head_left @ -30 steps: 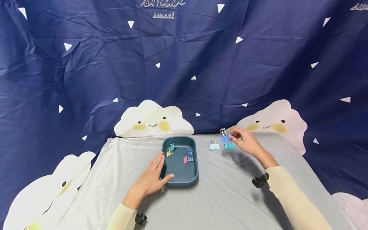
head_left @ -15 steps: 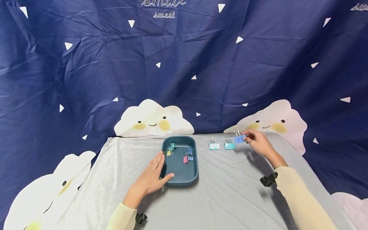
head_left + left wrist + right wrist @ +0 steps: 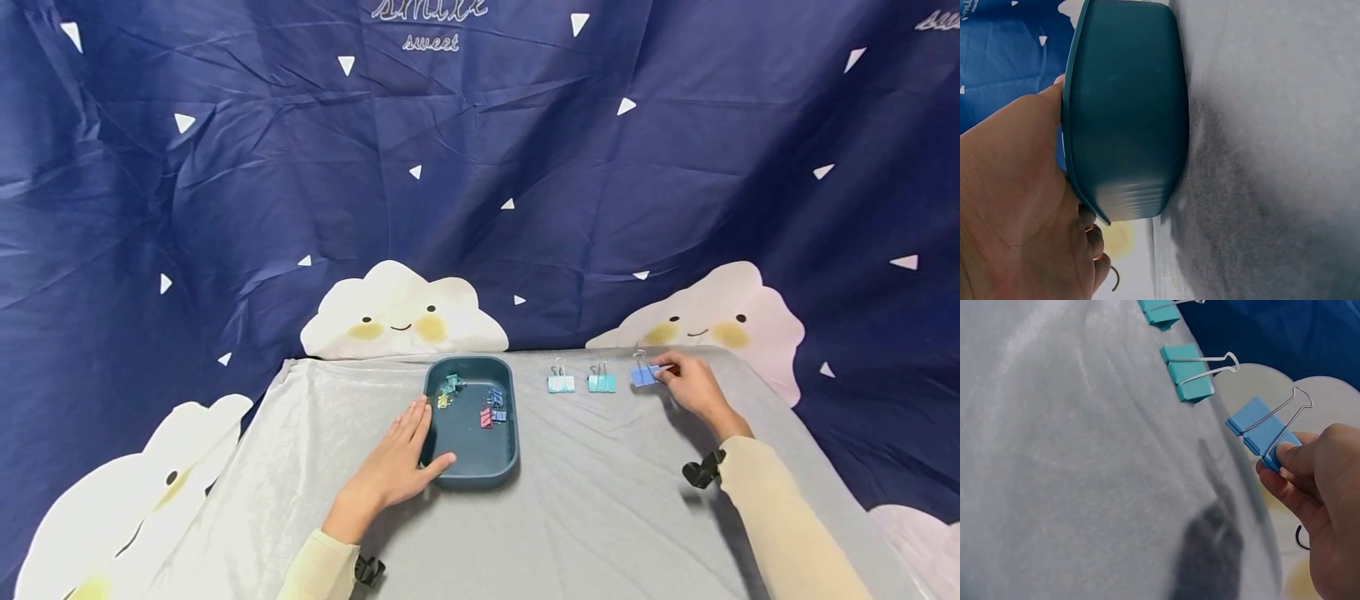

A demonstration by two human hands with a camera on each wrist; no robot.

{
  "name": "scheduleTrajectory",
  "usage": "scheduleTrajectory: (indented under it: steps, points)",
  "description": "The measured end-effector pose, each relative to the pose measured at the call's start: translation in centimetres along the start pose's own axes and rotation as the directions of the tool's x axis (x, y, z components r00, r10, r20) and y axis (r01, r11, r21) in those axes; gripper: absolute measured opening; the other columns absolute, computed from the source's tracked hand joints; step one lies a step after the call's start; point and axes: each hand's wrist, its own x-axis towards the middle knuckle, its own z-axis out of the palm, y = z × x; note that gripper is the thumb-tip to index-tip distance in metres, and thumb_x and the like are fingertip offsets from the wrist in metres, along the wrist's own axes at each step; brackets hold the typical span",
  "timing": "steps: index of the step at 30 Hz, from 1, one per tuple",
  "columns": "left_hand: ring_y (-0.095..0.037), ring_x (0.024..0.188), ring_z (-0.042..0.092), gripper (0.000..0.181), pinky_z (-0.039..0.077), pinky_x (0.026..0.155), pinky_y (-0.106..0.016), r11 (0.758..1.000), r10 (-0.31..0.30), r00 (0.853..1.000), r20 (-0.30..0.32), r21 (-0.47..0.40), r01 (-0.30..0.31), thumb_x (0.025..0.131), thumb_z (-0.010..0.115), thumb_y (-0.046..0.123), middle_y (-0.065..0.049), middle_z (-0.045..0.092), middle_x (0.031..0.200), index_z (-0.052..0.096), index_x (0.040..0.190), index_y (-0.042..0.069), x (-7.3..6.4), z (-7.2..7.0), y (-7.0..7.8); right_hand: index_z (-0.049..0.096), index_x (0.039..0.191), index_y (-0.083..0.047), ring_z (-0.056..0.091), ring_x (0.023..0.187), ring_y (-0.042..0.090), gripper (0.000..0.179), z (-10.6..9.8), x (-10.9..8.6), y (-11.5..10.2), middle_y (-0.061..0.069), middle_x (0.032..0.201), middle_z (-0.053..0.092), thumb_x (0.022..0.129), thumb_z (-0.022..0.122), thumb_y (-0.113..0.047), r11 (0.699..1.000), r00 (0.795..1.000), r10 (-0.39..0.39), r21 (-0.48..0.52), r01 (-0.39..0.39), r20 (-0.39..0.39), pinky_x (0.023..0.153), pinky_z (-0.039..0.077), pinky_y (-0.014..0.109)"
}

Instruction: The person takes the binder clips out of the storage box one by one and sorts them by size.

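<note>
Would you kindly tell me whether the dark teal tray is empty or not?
It is not empty: in the head view, small clips in pink, blue, yellow and green lie inside the tray, its near end bare.

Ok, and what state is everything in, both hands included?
Right hand: pinching blue binder clip
Left hand: fingers straight, touching tray
Blue binder clip: gripped at one end
Two teal binder clips: resting apart on grey cloth
Tray: upright, uncovered
Small binder clips: lying in tray
Blue backdrop: hanging, creased
</note>
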Motion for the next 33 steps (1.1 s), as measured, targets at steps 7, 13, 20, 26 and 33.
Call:
scheduleTrajectory:
  steps: [7, 13, 20, 26, 33]
  points:
    - [-0.034, 0.167, 0.014, 0.102, 0.018, 0.136, -0.051, 1.0, 0.004, 1.0, 0.0, -0.003, -0.004, 0.103, 0.049, 0.07, -0.016, 0.011, 0.179, 0.018, 0.169, -0.001, 0.1, 0.1, 0.1, 0.075, 0.115, 0.007, 0.071, 0.085, 0.027, 0.02, 1.1, -0.4, 1.2, 0.026, 0.103, 0.078, 0.097, 0.067, 0.003, 0.998, 0.999, 0.047, -0.044, -0.048, -0.015, 0.073, 0.053, 0.03]
    - [-0.036, 0.167, 0.017, 0.101, 0.021, 0.135, -0.053, 1.0, 0.013, 1.0, -0.017, -0.016, -0.013, 0.103, 0.053, 0.068, -0.017, 0.014, 0.179, 0.021, 0.168, -0.002, 0.1, 0.2, 0.1, 0.071, 0.122, 0.009, 0.071, 0.103, 0.047, 0.024, 2.3, -0.6, 1.6, 0.031, 0.114, 0.075, 0.1, 0.062, 0.001, 0.992, 0.994, 0.106, -0.076, -0.105, 0.007, 0.09, 0.056, 0.059]
    - [-0.036, 0.167, 0.016, 0.101, 0.021, 0.135, -0.054, 1.0, 0.015, 1.0, -0.015, -0.024, -0.015, 0.103, 0.052, 0.068, -0.018, 0.014, 0.179, 0.021, 0.168, -0.003, 0.0, 0.0, 0.1, 0.069, 0.124, 0.01, 0.067, 0.113, 0.055, 0.026, 2.9, -0.7, 1.6, 0.038, 0.125, 0.065, 0.101, 0.063, 0.001, 0.988, 0.993, 0.12, -0.097, -0.119, 0.011, 0.097, 0.053, 0.067]
    - [-0.034, 0.167, 0.014, 0.102, 0.018, 0.136, -0.052, 1.0, 0.003, 1.0, -0.01, -0.023, -0.003, 0.103, 0.051, 0.07, -0.015, 0.011, 0.18, 0.018, 0.169, -0.001, 0.0, 0.0, 0.0, 0.066, 0.128, 0.011, 0.065, 0.116, 0.054, 0.028, 3.2, -0.8, 1.8, 0.037, 0.125, 0.064, 0.102, 0.061, 0.0, 0.985, 0.99, 0.134, -0.111, -0.13, 0.032, 0.1, 0.051, 0.068]
    - [-0.033, 0.167, 0.013, 0.103, 0.018, 0.136, -0.051, 1.0, 0.001, 1.0, -0.006, -0.016, -0.001, 0.103, 0.05, 0.071, -0.015, 0.011, 0.18, 0.018, 0.169, 0.0, 0.0, 0.0, 0.0, 0.066, 0.128, 0.01, 0.064, 0.117, 0.054, 0.028, 3.0, -0.6, 1.5, 0.036, 0.126, 0.067, 0.102, 0.062, 0.0, 0.982, 0.987, 0.155, -0.117, -0.149, 0.044, 0.101, 0.051, 0.068]
